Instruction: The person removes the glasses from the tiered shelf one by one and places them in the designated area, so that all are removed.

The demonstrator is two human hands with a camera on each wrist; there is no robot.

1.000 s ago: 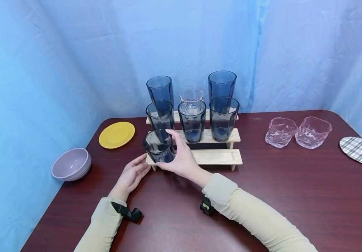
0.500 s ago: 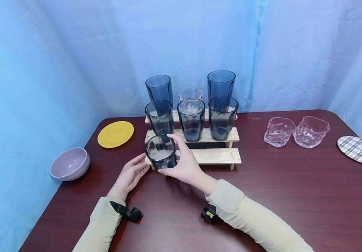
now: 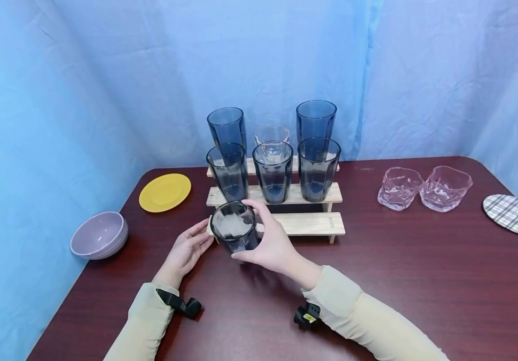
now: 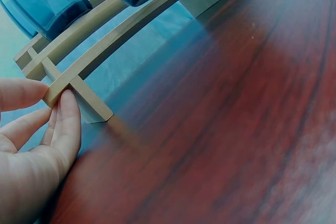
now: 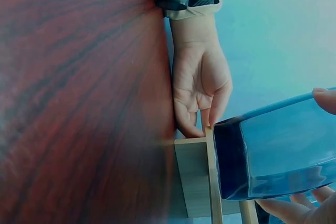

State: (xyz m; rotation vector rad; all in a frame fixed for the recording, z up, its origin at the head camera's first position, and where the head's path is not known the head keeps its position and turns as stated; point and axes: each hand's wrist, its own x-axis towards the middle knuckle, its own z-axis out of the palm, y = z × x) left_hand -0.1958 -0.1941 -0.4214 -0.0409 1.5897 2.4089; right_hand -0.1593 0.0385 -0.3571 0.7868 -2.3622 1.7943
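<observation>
My right hand (image 3: 274, 246) grips a smoky blue drinking glass (image 3: 240, 241) near its rim, thumb on the near side. In the right wrist view the same glass (image 5: 286, 150) leans a little, its base right by the front step; contact there I cannot tell. Low at the left end of the three-step wooden rack (image 3: 310, 224), my left hand (image 3: 183, 254) pinches the corner of the bottom step. The left wrist view has that hand (image 4: 44, 150) with fingertips above and below the wood. Three blue glasses (image 3: 273, 175) stand upright along the middle step.
Behind them, the top step bears two blue glasses (image 3: 315, 120) and a clear glass (image 3: 271, 134). A purple bowl (image 3: 99, 235) and yellow plate (image 3: 165, 193) are at left. Two pinkish clear glasses (image 3: 446, 189) and a checked round mat (image 3: 517, 215) lie to the right.
My right hand has brought the blue glass toward me and slightly right, lower in the head view, off the middle step's front. The left hand stays on the rack corner.
</observation>
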